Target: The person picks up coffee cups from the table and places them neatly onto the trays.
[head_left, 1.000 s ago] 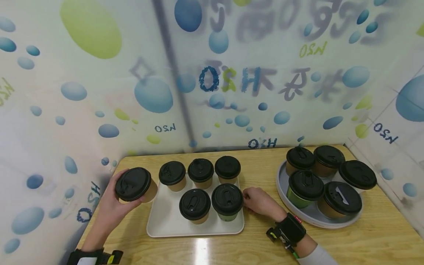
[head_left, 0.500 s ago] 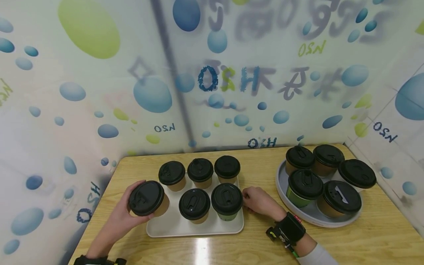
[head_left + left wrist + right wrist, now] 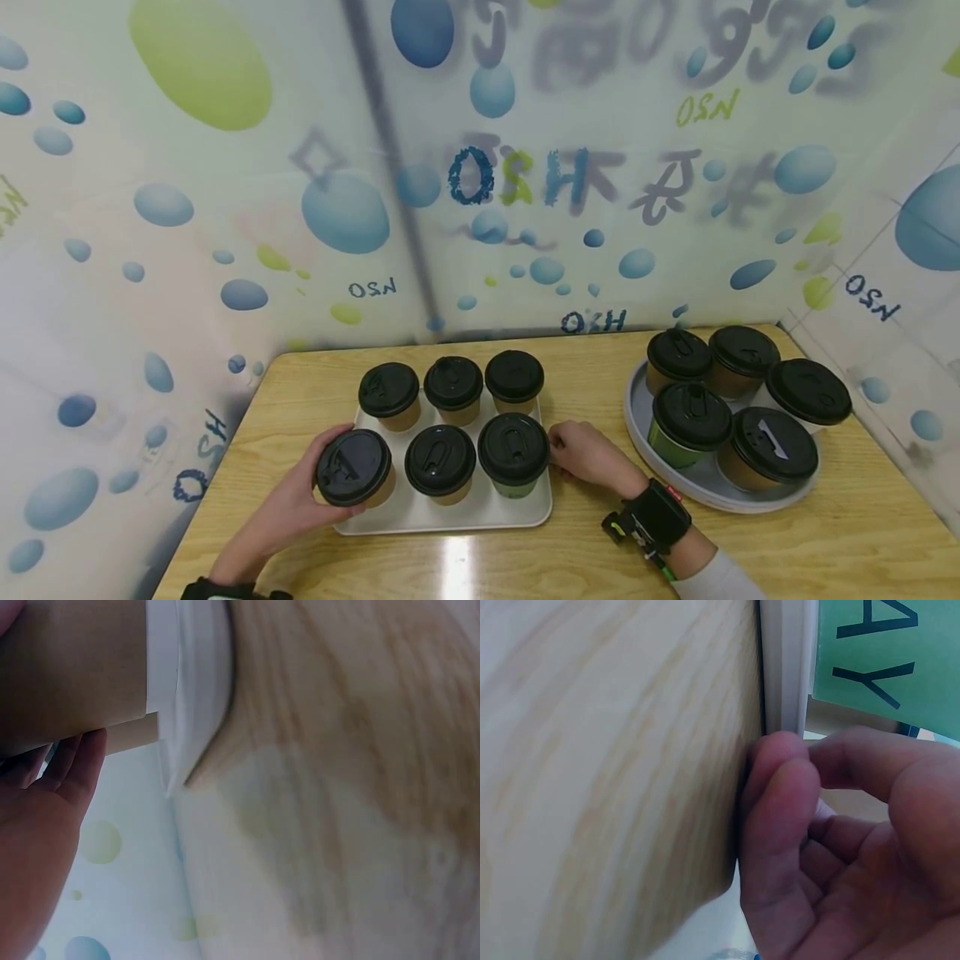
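My left hand (image 3: 296,500) holds a brown paper coffee cup (image 3: 352,468) by its side, its black lid facing up and slightly tilted. The cup is at the front left of the white rectangular tray (image 3: 420,522); the left wrist view shows its brown wall (image 3: 75,667) close against the tray's edge (image 3: 206,667). Fingers and thumb of my right hand (image 3: 591,454) pinch the tray's right rim (image 3: 784,667), beside a green cup (image 3: 517,487). Also lidded, a brown cup (image 3: 441,462) stands between the held cup and the green one.
Three lidded brown cups (image 3: 453,383) form the tray's back row. To the right, a round grey tray (image 3: 738,502) carries several lidded cups, one of them green (image 3: 678,442). The wooden table (image 3: 585,550) meets a patterned wall covering (image 3: 510,275) behind.
My left hand has carried the cup rightward and down, from beyond the tray's left edge to its front left corner. The right hand has stayed at the rim.
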`<action>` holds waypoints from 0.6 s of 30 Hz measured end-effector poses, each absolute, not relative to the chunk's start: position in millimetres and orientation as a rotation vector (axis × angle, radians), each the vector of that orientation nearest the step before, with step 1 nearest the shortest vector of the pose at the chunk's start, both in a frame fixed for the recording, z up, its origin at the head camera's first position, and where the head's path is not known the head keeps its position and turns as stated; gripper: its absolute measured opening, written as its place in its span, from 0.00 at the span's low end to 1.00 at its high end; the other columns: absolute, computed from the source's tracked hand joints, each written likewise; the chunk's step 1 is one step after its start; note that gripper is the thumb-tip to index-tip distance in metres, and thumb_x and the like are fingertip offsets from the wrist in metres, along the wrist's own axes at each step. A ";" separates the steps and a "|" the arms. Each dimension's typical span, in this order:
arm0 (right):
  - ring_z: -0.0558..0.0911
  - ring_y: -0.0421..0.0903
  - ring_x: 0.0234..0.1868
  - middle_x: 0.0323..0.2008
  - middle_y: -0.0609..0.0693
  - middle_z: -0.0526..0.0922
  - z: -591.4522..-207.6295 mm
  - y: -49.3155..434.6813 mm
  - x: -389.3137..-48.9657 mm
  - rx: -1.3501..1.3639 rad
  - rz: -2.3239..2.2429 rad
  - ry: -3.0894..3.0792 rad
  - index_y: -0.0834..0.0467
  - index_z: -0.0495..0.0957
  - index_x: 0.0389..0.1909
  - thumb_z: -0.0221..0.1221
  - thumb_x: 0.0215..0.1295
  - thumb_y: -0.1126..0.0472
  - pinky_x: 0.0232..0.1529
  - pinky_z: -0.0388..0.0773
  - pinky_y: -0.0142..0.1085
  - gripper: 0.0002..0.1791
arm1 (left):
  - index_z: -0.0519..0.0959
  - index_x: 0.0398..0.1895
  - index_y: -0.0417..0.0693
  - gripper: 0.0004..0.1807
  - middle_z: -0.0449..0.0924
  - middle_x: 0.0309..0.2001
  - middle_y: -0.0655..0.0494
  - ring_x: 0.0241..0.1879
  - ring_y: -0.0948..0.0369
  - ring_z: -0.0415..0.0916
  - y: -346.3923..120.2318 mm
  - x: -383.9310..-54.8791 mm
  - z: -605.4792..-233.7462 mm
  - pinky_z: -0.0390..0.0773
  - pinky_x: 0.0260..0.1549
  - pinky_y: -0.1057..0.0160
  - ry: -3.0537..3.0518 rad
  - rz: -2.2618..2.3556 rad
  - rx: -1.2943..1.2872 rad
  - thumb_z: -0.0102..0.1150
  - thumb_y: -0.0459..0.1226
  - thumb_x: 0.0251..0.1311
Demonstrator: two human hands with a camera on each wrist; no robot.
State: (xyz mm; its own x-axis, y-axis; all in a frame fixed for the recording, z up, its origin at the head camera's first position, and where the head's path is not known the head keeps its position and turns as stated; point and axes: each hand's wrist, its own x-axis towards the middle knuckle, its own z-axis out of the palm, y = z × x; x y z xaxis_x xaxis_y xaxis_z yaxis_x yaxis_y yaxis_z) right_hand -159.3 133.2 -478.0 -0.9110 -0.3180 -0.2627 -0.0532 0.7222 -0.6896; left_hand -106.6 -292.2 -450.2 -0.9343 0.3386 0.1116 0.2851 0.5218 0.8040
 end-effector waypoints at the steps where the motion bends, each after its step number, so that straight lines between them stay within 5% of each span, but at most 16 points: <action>1: 0.76 0.42 0.19 0.18 0.47 0.77 -477.7 133.3 -159.3 -0.289 -1.012 2.565 0.56 0.76 0.23 0.59 0.75 0.63 0.23 0.69 0.33 0.16 | 0.58 0.78 0.43 0.58 0.71 0.68 0.45 0.63 0.77 0.65 -292.1 -107.1 -451.7 0.67 0.58 0.71 2.680 1.407 0.548 0.85 0.35 0.44; 9: 0.76 0.42 0.19 0.18 0.47 0.76 -477.5 133.4 -158.3 -0.315 -1.016 2.570 0.56 0.76 0.23 0.60 0.75 0.63 0.23 0.69 0.33 0.16 | 0.59 0.77 0.43 0.59 0.71 0.69 0.45 0.63 0.78 0.64 -292.5 -107.2 -460.2 0.67 0.59 0.71 2.730 1.346 0.511 0.86 0.38 0.43; 18: 0.76 0.42 0.19 0.18 0.46 0.76 -476.5 135.4 -158.8 -0.320 -1.019 2.575 0.55 0.76 0.23 0.59 0.75 0.63 0.23 0.69 0.33 0.16 | 0.59 0.77 0.45 0.59 0.71 0.70 0.43 0.65 0.64 0.69 -289.0 -111.1 -461.9 0.72 0.60 0.61 2.766 1.269 0.415 0.86 0.40 0.43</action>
State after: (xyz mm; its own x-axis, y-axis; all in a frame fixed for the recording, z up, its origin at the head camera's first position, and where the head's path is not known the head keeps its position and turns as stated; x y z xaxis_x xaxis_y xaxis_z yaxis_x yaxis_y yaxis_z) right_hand -158.8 135.4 -476.5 -0.9126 -0.3321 -0.2386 -0.0789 0.7155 -0.6941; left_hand -111.1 -289.0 -461.9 -0.9611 0.2721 0.0481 0.2140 0.6225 0.7528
